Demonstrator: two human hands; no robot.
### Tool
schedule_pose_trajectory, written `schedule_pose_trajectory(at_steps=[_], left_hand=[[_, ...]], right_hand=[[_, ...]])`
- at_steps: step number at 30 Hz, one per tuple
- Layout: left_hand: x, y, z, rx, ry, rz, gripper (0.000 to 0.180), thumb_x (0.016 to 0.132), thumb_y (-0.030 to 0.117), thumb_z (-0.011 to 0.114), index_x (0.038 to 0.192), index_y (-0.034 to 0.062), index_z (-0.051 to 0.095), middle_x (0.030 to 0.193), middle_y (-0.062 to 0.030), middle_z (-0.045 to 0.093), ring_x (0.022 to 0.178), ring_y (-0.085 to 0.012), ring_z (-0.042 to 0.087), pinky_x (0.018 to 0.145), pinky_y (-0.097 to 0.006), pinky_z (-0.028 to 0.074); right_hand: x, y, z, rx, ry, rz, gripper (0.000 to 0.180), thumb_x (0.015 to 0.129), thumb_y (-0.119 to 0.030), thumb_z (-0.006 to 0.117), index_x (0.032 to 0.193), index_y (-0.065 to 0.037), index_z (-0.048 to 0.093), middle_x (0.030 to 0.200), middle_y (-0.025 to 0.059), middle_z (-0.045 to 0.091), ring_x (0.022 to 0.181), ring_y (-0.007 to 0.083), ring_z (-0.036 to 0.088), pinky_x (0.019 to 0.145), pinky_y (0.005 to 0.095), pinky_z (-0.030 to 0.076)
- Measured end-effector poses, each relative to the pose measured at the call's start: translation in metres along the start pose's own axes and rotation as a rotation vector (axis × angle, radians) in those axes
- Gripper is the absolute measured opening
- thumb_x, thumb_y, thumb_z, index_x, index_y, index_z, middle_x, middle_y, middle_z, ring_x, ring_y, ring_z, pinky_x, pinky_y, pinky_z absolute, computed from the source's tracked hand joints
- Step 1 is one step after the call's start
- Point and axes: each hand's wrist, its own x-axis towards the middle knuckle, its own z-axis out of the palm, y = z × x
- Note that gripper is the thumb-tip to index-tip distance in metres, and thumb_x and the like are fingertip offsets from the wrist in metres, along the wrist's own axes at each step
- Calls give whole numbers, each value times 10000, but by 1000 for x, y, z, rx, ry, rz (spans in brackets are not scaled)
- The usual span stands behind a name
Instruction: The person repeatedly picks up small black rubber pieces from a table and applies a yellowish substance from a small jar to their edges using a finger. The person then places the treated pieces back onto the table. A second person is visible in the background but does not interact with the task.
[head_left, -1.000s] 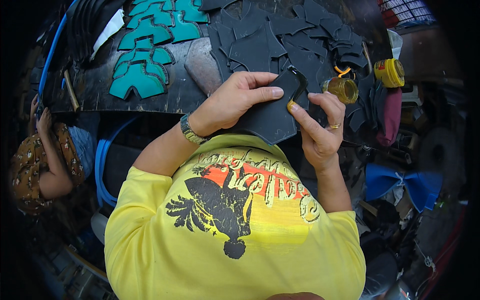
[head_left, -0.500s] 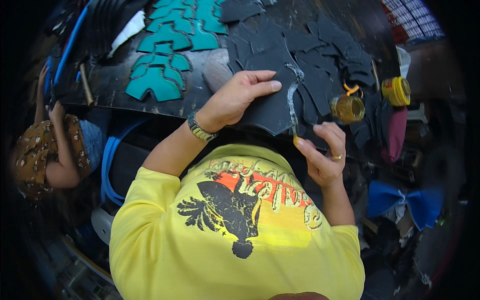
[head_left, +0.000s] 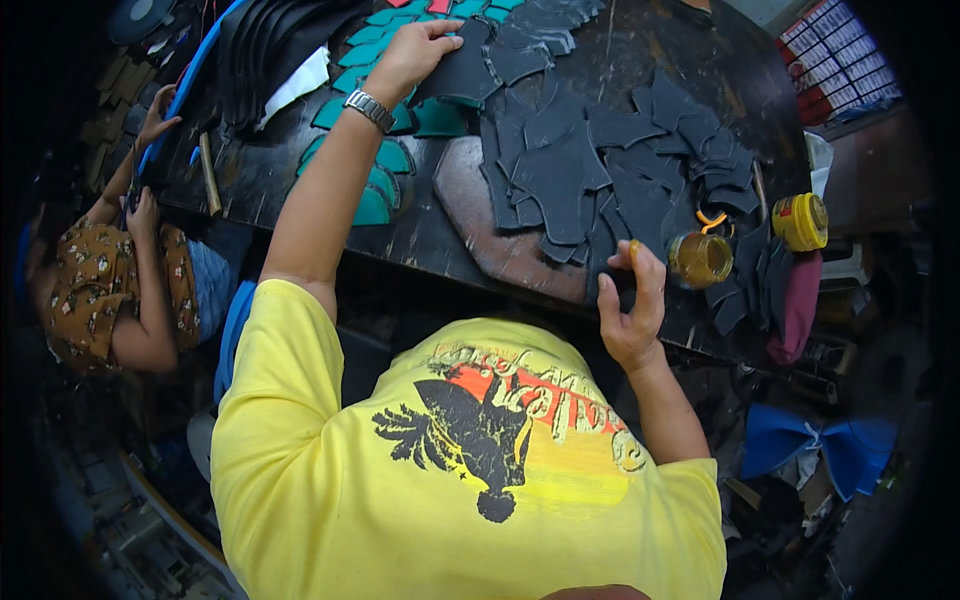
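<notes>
My left hand (head_left: 425, 50) reaches to the far side of the table. It pinches the edge of a black cut sheet piece (head_left: 462, 72), which lies over teal pieces beside a row of other black ones. My right hand (head_left: 636, 308) is raised near the table's front edge, thumb and fingers apart, holding nothing. An amber smear coats one of its fingertips. Just right of it lies an open glass jar (head_left: 700, 260) of amber, glue-like stuff. Ahead of that hand is a loose pile of black cut pieces (head_left: 550, 165).
A brown board (head_left: 480, 225) lies under the pile. A yellow tub (head_left: 799, 222), orange-handled scissors (head_left: 711, 220) and a maroon cloth (head_left: 796, 310) are at the right. Teal pieces (head_left: 372, 205) and a wooden handle (head_left: 209, 175) lie leftward. Another person (head_left: 120, 290) works at the far left.
My left hand has carried the black piece from in front of me to the far row. My right hand has come off its glossy, smeared edge and lifted slightly.
</notes>
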Motion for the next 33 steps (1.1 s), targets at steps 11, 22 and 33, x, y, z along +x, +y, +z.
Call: schedule_pose_trajectory(at_steps=[11, 22, 33], left_hand=[[41, 20, 16, -43, 28, 73, 439, 923, 129, 677, 1342, 21, 602, 1136, -81, 691, 990, -123, 653, 861, -294, 538], [191, 40, 180, 341, 121, 393, 385, 827, 160, 682, 1205, 90, 699, 1081, -202, 711, 1047, -319, 677, 931, -406, 523], [279, 21, 288, 426, 125, 330, 343, 903, 243, 624, 1178, 38, 611, 1145, -232, 635, 1110, -391, 600, 928, -477, 489]], right_hand=[[-10, 5, -1, -118, -1, -69, 641, 855, -131, 724, 1419, -74, 425, 1254, 183, 561, 1115, 358, 581, 1079, 591, 324], [-25, 11, 5, 111, 99, 108, 756, 889, -167, 663, 1516, -59, 254, 1319, 192, 525, 1204, 357, 544, 1155, 635, 137], [-26, 13, 3, 179, 114, 217, 703, 942, -205, 624, 1521, -72, 248, 1327, 178, 519, 1236, 341, 539, 1164, 634, 126]])
